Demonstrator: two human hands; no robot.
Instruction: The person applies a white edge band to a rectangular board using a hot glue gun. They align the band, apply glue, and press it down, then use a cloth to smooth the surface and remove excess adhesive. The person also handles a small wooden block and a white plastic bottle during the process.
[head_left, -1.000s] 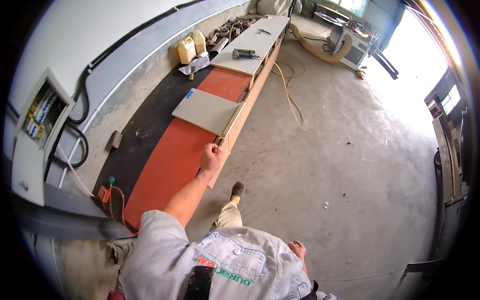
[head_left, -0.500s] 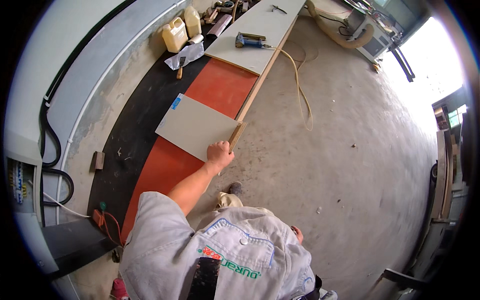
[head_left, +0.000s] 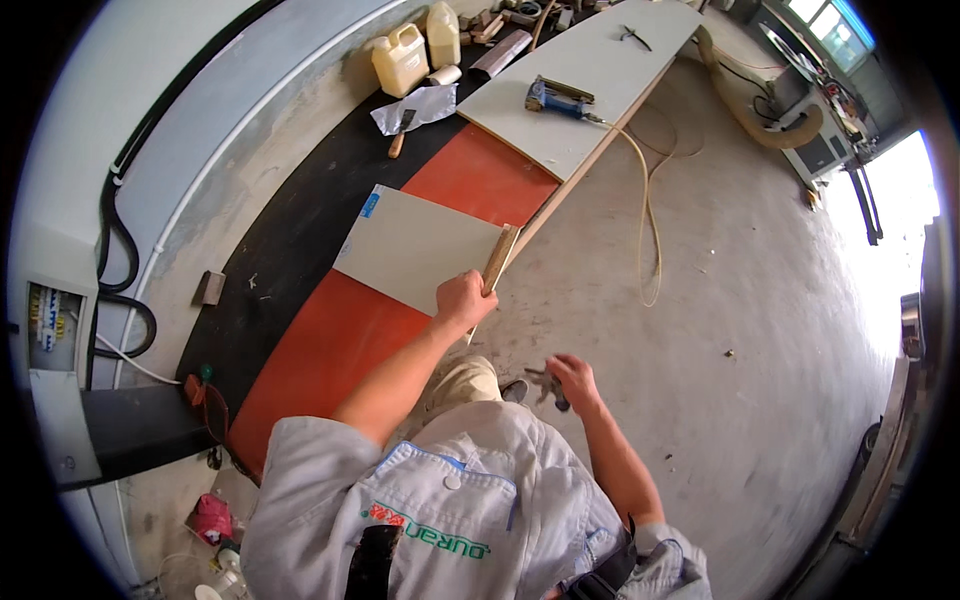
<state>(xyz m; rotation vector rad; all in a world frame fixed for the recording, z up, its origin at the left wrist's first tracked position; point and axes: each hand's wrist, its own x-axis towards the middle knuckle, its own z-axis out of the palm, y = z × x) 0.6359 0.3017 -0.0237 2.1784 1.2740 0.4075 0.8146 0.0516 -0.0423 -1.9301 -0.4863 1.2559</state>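
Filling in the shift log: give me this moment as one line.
left hand: gripping wooden strip at pale rectangular board | right hand: holding small dark object | long orange bench

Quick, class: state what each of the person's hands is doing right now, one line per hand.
Left hand: closed on the end of a wooden strip beside the pale board.
Right hand: holding a small dark object; too blurred to identify.

i see the panel [head_left: 420, 245] lying on the long bench [head_left: 330, 340], a wood strip [head_left: 498, 260] at its right edge, a power tool [head_left: 556, 97] on the board [head_left: 600, 80] behind, jugs [head_left: 415, 50] further left.
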